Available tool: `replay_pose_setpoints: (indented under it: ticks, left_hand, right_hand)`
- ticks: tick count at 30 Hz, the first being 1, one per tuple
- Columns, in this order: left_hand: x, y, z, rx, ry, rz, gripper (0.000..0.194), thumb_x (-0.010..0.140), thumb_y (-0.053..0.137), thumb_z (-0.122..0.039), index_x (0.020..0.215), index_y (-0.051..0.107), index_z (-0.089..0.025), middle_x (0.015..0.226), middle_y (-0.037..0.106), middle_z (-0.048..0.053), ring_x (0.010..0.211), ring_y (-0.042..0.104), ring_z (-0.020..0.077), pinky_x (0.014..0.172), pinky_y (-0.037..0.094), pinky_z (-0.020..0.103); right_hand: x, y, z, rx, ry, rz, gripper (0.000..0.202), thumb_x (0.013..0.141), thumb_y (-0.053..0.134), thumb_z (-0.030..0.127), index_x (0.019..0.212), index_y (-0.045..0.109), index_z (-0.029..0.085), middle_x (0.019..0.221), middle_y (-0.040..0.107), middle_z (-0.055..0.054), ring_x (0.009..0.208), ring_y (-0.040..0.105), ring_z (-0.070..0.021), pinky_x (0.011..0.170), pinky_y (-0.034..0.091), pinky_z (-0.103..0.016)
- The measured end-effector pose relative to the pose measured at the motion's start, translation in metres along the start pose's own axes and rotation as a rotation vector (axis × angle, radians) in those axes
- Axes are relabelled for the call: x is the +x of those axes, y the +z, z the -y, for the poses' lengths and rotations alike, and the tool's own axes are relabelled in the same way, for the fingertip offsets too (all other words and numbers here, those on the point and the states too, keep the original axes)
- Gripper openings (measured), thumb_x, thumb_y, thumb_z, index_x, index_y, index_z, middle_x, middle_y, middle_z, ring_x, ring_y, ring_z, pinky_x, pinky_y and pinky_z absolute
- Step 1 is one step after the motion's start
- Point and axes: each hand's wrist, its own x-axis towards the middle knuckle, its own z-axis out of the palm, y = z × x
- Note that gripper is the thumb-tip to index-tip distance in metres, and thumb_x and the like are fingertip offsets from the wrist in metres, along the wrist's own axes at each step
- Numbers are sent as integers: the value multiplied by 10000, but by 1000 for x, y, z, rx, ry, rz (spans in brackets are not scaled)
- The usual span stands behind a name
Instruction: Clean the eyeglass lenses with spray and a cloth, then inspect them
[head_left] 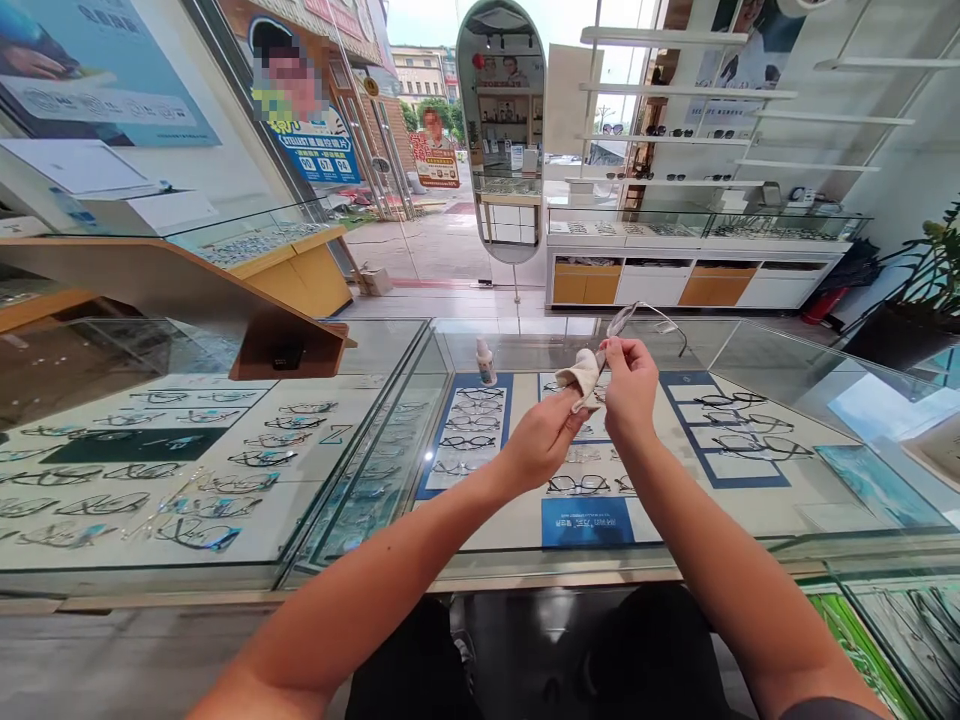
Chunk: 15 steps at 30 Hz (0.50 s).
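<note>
Above the glass counter, my left hand (546, 435) is closed around a cream-coloured cloth (585, 372). Close beside it, my right hand (628, 385) pinches a pair of eyeglasses (646, 312), whose clear lens and thin temple stick up past the fingers. The cloth wraps part of the glasses between the two hands, so that part is hidden. A small white spray bottle (486, 362) stands upright on the counter top, to the left of the hands.
Under the counter's glass (495, 555) lie rows of eyeglasses (469, 442) on trays. A wooden stand (289, 345) juts in from the left. Beyond are an oval mirror (501, 130), a display cabinet (690, 275) and a potted plant (911, 300) at right.
</note>
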Motion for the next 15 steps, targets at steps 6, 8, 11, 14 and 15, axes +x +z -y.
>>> replay_pose_setpoints:
  ticks: [6,8,11,14,15]
  left_hand:
    - [4,-31,-4,-4,-163,-90,550,1123,398,-638,1114,722,-194,945,728,92,850,655,247,770,526,366]
    - [8,-43,-1,-29,-209,-98,524,1109,428,-657,1008,679,-208,893,689,60,818,623,217,731,494,333]
    - [12,-57,4,-45,-278,-37,494,1096,456,-648,929,620,-213,875,655,41,807,595,196,710,486,318]
    - [14,-63,8,8,-356,56,412,1099,454,-595,1011,617,-226,884,653,37,790,595,197,682,487,319]
    - [13,-63,9,40,-382,88,382,1101,451,-575,1063,616,-232,892,664,36,783,605,199,675,488,319]
  right_hand:
    - [20,-8,3,32,2,98,379,882,795,598,884,684,235,972,743,-32,925,656,-176,884,531,-316]
    - [27,-11,5,86,56,158,365,854,804,577,848,661,241,958,744,-32,922,674,-179,866,548,-311]
    - [36,-15,10,160,125,241,336,794,830,517,804,634,244,923,748,-30,900,692,-183,826,566,-305]
    - [40,-18,14,203,185,312,293,728,853,440,773,644,239,890,756,-23,863,689,-170,797,561,-286]
    - [41,-18,15,209,203,335,287,716,858,426,766,647,238,885,760,-22,860,689,-167,796,559,-281]
